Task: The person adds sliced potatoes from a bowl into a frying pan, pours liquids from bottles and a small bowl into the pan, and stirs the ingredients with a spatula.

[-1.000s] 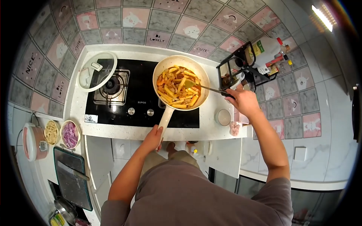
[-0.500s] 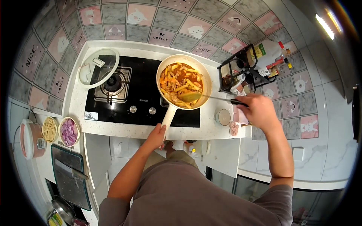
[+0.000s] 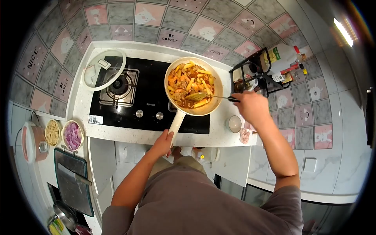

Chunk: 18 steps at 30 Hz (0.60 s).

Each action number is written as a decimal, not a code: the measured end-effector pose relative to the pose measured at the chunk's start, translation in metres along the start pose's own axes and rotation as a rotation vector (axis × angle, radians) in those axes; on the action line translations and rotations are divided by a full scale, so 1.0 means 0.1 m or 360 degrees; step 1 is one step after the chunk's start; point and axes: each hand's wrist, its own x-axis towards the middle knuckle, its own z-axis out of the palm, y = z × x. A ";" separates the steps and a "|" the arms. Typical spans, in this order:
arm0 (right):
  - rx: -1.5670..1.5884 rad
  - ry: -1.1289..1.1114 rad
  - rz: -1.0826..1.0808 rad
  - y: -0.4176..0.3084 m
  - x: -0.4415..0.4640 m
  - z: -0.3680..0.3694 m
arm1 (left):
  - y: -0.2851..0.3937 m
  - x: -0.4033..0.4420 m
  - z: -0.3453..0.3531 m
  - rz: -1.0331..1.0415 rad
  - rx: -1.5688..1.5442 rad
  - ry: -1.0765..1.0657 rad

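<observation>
A cream frying pan (image 3: pixel 216 102) stands over the right side of the black gas stove (image 3: pixel 150 78). It holds food (image 3: pixel 190 84) in reddish-brown sauce, with yellow sticks and orange pieces. My left hand (image 3: pixel 162 143) is closed around the pan's pale handle. In my right hand (image 3: pixel 252 107) is the dark handle of a spatula (image 3: pixel 197 96); its yellowish blade lies among the food at the pan's lower part. Just below that hand, a small clear glass (image 3: pixel 234 123) stands on the counter, close to a crumpled pinkish packet (image 3: pixel 245 135).
A glass lid (image 3: pixel 94 74) lies by the left burner. A black rack (image 3: pixel 250 72) with bottles stands at the right wall. On the left counter are a bowl of purple onion (image 3: pixel 73 135), a bowl of pale slices (image 3: pixel 52 132), and a knife (image 3: pixel 74 174) on a cutting board (image 3: pixel 74 196).
My right hand has shifted left and slightly down, drawing the spatula blade through the food. The yellow sticks lie rearranged. My left hand keeps its grip on the pan handle.
</observation>
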 end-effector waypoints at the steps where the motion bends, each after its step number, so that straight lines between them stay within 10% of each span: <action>1: 0.0055 0.0023 0.0014 0.03 -0.01 -0.16 | -0.01 0.00 0.00 -0.0003 -0.0025 -0.0010; 18: 0.0451 0.0192 -0.0296 0.12 -0.24 0.54 | 0.05 -0.06 0.03 0.0033 -0.0047 0.0030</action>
